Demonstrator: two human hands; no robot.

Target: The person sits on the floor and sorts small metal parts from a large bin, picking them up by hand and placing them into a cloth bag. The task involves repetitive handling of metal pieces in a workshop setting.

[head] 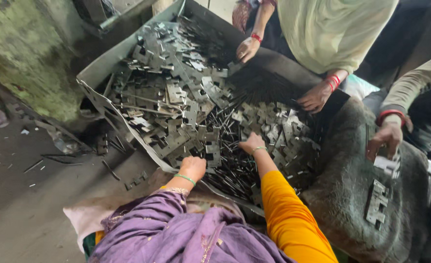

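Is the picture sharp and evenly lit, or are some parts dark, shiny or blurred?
Head view: soft daylight, no hard shadows; the metal plates glint pale, the thin rods between them sink into dark; left hand and right hand look fairly sharp; the frame edges bend slightly and the bottom right corner is dim.

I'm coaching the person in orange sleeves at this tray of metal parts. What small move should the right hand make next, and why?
Probably close the fingers and lift one part out. The right hand rests palm-down on the mix of thin pins and flat notched hinge plates in the sheet-metal tray, and whether it grips anything cannot be told. The left hand, curled near the tray's front edge, could then take it.
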